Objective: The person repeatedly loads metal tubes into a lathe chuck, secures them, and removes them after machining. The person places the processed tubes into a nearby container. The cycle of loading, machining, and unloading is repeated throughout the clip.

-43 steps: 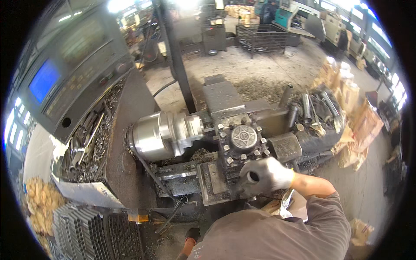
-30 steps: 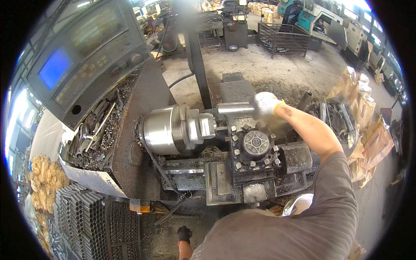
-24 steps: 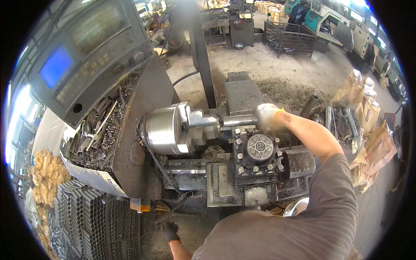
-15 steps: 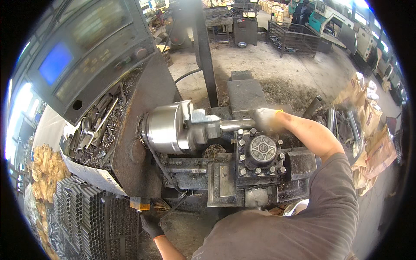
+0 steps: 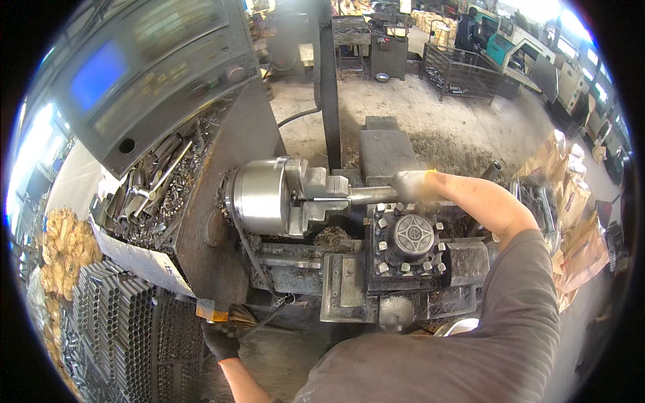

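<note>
One round silver metal tube (image 5: 373, 195) we are grasping in our white-gloved right hand (image 5: 410, 185), beside the shiny cylindrical steel chuck (image 5: 259, 198); our dark-gloved left hand (image 5: 222, 342) is hanging near the small orange block (image 5: 212, 311), its grip we are not managing to tell.

Tube brought to the chuck; both hands repositioned.
The right hand (image 5: 412, 185), first seen at the near side of the tool post (image 5: 412, 236), is now beyond it, closed around a metal tube (image 5: 373, 195). The tube, earlier held apart from the chuck (image 5: 259, 196), now has its left end at the chuck's jaws; depth of entry cannot be determined. The chuck itself is turned, its jaws standing at a different angle. The left hand (image 5: 222, 342), previously well right of the amber block (image 5: 212, 310), is now just below it; contact is not discernible.
</note>
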`<action>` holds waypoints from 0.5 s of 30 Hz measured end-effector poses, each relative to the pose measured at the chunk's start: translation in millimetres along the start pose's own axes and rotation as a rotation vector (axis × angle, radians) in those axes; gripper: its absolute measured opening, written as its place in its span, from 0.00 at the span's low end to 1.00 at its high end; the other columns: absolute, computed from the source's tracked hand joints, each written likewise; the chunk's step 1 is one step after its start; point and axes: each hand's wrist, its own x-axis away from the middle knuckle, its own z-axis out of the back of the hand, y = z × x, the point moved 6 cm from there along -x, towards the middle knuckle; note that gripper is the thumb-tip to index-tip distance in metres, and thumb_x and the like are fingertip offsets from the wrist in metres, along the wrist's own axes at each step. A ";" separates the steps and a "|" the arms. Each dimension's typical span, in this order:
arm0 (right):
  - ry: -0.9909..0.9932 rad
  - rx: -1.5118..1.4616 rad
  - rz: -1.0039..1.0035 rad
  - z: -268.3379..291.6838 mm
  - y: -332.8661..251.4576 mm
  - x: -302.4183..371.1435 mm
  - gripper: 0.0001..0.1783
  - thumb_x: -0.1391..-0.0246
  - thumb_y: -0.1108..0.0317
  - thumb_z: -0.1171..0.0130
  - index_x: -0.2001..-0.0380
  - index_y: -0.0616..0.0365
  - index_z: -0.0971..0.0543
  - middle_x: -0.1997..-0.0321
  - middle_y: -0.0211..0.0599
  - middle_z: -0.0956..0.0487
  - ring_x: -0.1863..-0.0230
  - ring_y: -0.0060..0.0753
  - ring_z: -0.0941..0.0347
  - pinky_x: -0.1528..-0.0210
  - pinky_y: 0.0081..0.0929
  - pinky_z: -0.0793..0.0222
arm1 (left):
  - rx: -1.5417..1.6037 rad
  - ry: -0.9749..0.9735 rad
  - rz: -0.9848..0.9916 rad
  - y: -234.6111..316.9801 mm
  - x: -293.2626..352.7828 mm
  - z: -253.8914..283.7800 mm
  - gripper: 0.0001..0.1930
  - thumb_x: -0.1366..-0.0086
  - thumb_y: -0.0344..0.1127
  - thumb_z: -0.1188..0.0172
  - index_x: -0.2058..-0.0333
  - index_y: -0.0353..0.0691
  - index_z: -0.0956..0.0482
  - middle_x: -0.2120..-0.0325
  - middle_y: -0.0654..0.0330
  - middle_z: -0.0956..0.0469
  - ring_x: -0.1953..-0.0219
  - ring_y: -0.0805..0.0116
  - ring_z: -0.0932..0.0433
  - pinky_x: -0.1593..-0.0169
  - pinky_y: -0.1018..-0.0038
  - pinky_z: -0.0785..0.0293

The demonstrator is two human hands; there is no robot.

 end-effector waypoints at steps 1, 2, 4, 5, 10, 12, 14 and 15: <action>0.022 0.086 0.090 -0.7 1.5 -7.0 0.15 0.48 0.63 0.29 0.61 0.63 0.15 0.73 0.49 0.14 0.73 0.39 0.16 0.71 0.41 0.25 | 0.052 -0.055 0.056 -0.2 1.4 -4.0 0.18 0.26 0.59 0.47 0.61 0.52 0.22 0.69 0.67 0.24 0.70 0.68 0.28 0.64 0.64 0.31; 0.034 0.210 0.118 -3.7 5.5 -13.4 0.14 0.49 0.64 0.30 0.61 0.62 0.15 0.73 0.48 0.14 0.72 0.40 0.16 0.70 0.42 0.24 | 0.103 -0.026 0.103 0.1 2.4 -3.5 0.18 0.26 0.59 0.47 0.66 0.54 0.23 0.75 0.69 0.25 0.75 0.69 0.30 0.67 0.65 0.32; 0.074 0.154 0.156 -5.1 7.8 -24.4 0.13 0.51 0.66 0.30 0.63 0.61 0.15 0.74 0.47 0.15 0.71 0.42 0.15 0.69 0.44 0.24 | 0.104 0.002 0.149 2.8 4.8 -4.2 0.19 0.26 0.59 0.46 0.72 0.55 0.28 0.81 0.72 0.32 0.80 0.71 0.36 0.70 0.65 0.36; 0.061 0.201 0.105 -8.1 8.6 -26.9 0.12 0.51 0.67 0.30 0.64 0.60 0.15 0.74 0.46 0.15 0.70 0.44 0.15 0.68 0.45 0.24 | 0.103 -0.029 0.172 3.7 5.5 -7.7 0.21 0.26 0.60 0.46 0.75 0.56 0.31 0.84 0.74 0.36 0.83 0.71 0.40 0.72 0.66 0.38; -0.001 0.051 0.093 6.4 -49.1 -29.8 0.28 0.47 0.65 0.31 0.47 0.58 0.31 0.61 0.49 0.14 0.60 0.46 0.15 0.58 0.46 0.21 | 0.062 0.123 0.141 3.1 3.3 -4.9 0.20 0.24 0.60 0.47 0.70 0.55 0.26 0.79 0.72 0.30 0.78 0.72 0.34 0.71 0.67 0.36; 0.030 -0.147 -0.131 14.6 -66.1 -27.9 0.38 0.45 0.63 0.31 0.37 0.58 0.39 0.56 0.49 0.14 0.57 0.44 0.15 0.55 0.44 0.20 | -0.100 0.177 0.013 4.0 0.1 -1.5 0.18 0.23 0.58 0.47 0.65 0.53 0.23 0.76 0.71 0.27 0.74 0.70 0.30 0.69 0.67 0.33; 0.034 -0.155 -0.212 13.1 -83.4 -34.8 0.48 0.43 0.62 0.31 0.27 0.58 0.47 0.51 0.49 0.14 0.53 0.41 0.16 0.51 0.43 0.18 | -0.056 0.161 -0.073 -0.4 -4.4 -0.3 0.18 0.23 0.56 0.47 0.61 0.49 0.20 0.74 0.69 0.25 0.72 0.69 0.27 0.67 0.67 0.31; 0.046 -0.183 -0.199 11.5 -91.1 -39.2 0.60 0.42 0.60 0.31 0.18 0.58 0.59 0.51 0.53 0.13 0.51 0.40 0.16 0.48 0.42 0.19 | -0.044 0.265 -0.086 -3.4 -4.1 8.6 0.18 0.23 0.55 0.47 0.61 0.48 0.20 0.73 0.68 0.25 0.71 0.69 0.27 0.66 0.67 0.31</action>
